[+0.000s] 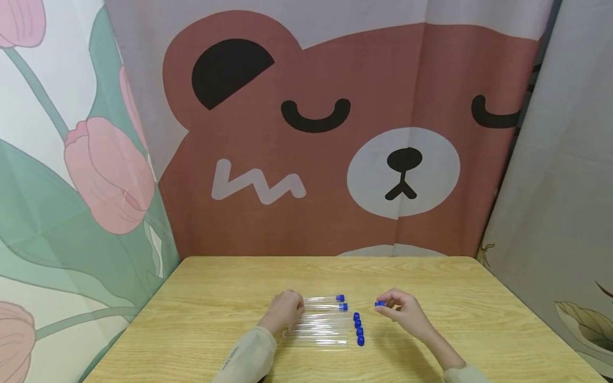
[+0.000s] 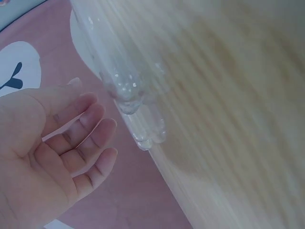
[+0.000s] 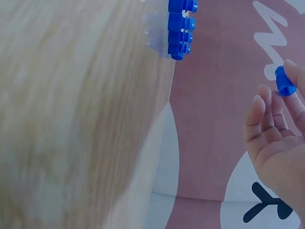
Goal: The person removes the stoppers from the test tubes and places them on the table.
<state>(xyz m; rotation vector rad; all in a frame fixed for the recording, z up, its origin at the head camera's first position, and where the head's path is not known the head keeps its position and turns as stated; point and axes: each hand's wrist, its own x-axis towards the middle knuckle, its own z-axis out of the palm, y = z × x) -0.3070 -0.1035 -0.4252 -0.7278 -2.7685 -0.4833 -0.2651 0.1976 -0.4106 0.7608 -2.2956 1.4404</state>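
Note:
My right hand (image 1: 405, 313) pinches a blue cap (image 3: 285, 82) between thumb and forefinger, above the table to the right of the tubes. The other fingers of that hand are loosely bent. Clear test tubes (image 1: 318, 333) lie side by side on the wood. Two tubes at the far side carry a blue cap (image 1: 340, 298) on their right ends. My left hand (image 1: 283, 310) is by the left ends of the tubes, its fingers loosely bent. In the left wrist view, no tube shows within the left hand (image 2: 57, 138), and rounded tube ends (image 2: 128, 102) lie beside it.
A row of several loose blue caps (image 1: 358, 330) stands just right of the uncapped tubes. All of this is on a light wooden table (image 1: 215, 282). Behind it hangs a curtain (image 1: 335, 229) printed with a bear, with other printed cloths at both sides.

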